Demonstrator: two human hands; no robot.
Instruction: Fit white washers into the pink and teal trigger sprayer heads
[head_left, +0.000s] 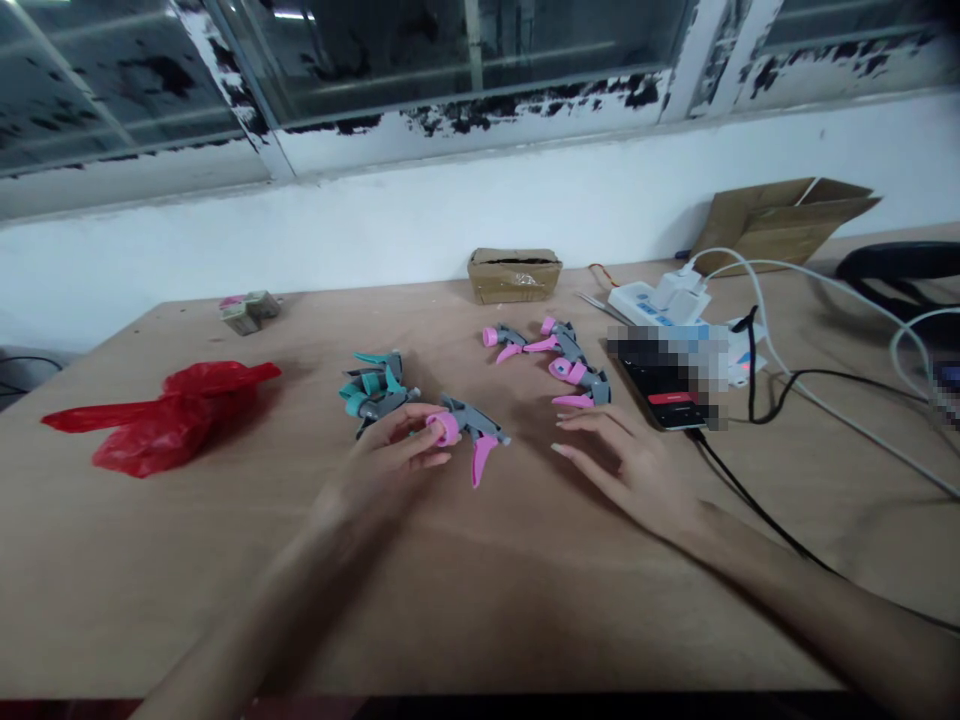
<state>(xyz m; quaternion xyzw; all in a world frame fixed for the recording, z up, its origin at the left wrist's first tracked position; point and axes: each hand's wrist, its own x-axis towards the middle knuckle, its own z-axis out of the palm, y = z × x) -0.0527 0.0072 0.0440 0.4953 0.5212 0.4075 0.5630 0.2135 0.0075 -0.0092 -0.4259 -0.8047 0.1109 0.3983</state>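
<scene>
My left hand [390, 445] pinches a pink and grey spray trigger head [472, 425] by its pink collar, holding it over the table with the pink lever pointing down. My right hand [634, 460] hovers to the right with fingers apart and nothing in them. Just beyond its fingertips lie several more pink and grey spray trigger heads [574, 347] in a loose group. A small pile of teal and grey spray trigger heads [382, 385] rests behind my left hand, which partly hides it.
A red plastic bag [176, 420] lies at the left. Toward the wall stand a small cardboard box [514, 277] and a larger open carton [780, 225]. On the right are a phone [660, 385], a white power strip [637, 300] and loose cables [750, 490] across the wooden table [480, 610].
</scene>
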